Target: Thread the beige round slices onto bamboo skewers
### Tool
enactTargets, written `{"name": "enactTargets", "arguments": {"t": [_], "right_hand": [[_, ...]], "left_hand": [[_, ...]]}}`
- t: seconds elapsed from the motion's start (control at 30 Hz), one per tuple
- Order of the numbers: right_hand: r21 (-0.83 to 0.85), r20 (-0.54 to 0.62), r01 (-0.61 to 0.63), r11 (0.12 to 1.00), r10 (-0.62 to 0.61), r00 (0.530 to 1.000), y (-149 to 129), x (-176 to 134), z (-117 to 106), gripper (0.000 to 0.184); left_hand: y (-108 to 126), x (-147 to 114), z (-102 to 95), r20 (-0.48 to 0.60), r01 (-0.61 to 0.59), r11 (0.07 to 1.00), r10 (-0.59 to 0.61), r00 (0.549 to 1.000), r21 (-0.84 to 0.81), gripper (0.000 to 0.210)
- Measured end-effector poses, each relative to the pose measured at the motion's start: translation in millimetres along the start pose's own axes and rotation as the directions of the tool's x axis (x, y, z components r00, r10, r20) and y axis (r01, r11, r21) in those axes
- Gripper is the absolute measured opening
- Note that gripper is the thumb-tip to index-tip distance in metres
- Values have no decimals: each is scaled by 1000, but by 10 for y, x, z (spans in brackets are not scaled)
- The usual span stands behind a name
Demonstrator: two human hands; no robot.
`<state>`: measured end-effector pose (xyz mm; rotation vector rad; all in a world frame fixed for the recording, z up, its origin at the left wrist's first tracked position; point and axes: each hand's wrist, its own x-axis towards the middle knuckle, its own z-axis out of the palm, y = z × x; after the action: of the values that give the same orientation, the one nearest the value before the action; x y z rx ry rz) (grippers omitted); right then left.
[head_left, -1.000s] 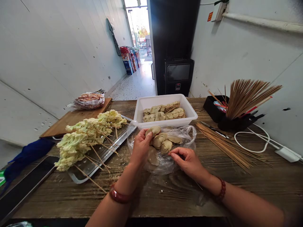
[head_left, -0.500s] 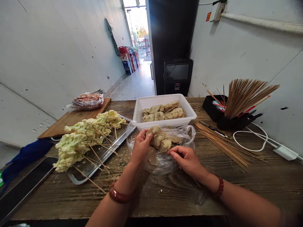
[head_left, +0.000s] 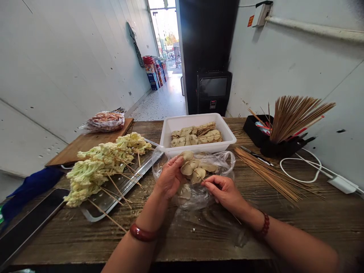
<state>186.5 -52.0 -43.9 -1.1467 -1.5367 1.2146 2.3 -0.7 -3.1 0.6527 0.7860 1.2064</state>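
Observation:
My left hand (head_left: 170,176) pinches the rim of a thin, round, beige-grey slice (head_left: 187,156) at the upper end of a threaded row. In my right hand (head_left: 223,189) is a thin bamboo skewer (head_left: 202,179), gripped between thumb and fingertips. The skewer runs through several overlapping slices (head_left: 198,175), and its tail shows below my palm. Underneath lies a clear plastic bag (head_left: 196,199) with more slices in it. Behind the bag, a white plastic tub (head_left: 199,148) holds finished skewers of the same slices (head_left: 184,140).
Skewered cauliflower (head_left: 99,167) lies on a metal tray (head_left: 113,206) at left, near a wooden board (head_left: 85,148) bearing a bagged reddish food (head_left: 104,121). Loose skewers (head_left: 267,174), a black holder (head_left: 256,132) with upright skewers, and a white cable (head_left: 301,178) lie at right.
My left hand has shifted slightly, its fingers and thumb changing position around the slice at the row's upper end. My right hand and the skewer have stayed almost in place.

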Motion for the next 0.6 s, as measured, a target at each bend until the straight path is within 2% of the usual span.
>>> {"name": "enactTargets", "arguments": {"t": [0.23,0.4,0.5,0.6], "right_hand": [[-147,-6,204,968,-208,978,-42,-2,3,22],[-292,38,339,894,-343,938,-15,-23,-5,20],[-351,64,379,856,-382,922,4,-35,-8,21],[-320,35,364,875,-373,927,4,-26,-8,21]], "left_hand": [[-9,24,-74,-92,-4,999,7,996,33,33],[-42,33,-76,-140,-39,998,46,989,54,36],[-58,27,-63,-160,-50,997,60,985,64,34],[-34,10,-46,-122,-41,997,48,991,61,32]]}}
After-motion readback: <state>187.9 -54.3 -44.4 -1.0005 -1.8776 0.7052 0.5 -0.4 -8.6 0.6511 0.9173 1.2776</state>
